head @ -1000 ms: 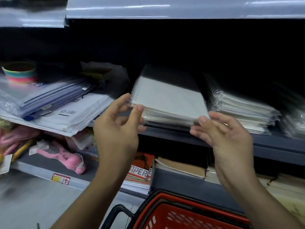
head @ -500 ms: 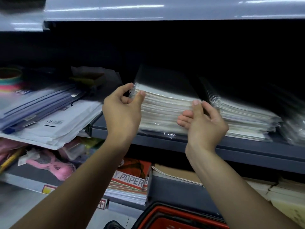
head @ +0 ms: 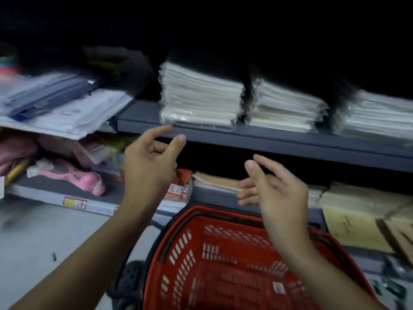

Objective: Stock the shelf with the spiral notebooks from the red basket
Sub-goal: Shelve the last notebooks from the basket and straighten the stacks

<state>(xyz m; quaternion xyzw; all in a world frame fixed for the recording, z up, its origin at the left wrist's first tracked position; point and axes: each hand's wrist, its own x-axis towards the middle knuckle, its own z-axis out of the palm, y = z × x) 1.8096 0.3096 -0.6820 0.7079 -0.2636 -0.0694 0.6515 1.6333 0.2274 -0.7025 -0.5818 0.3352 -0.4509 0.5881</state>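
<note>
A stack of plastic-wrapped spiral notebooks [head: 201, 97] lies on the grey shelf [head: 268, 139], with two more stacks [head: 288, 108] to its right. My left hand [head: 149, 162] hovers below the shelf edge, fingers loosely curled, holding nothing. At the same height, further right, my right hand [head: 274, 191] has its fingers spread and holds nothing. Both hands are clear of the notebooks. The red basket [head: 223, 265] stands below my hands; the part of its inside that I see holds no notebooks.
Blue folders and white envelopes [head: 62, 108] overhang the shelf at the left. Pink packaged items [head: 73, 177] lie on the lower left shelf. Paper pads [head: 178, 191] and brown notebooks [head: 357, 220] fill the lower shelf behind the basket.
Both hands let go of the notebook stack and pulled back and down from the shelf. The view tilted down, showing more of the basket.
</note>
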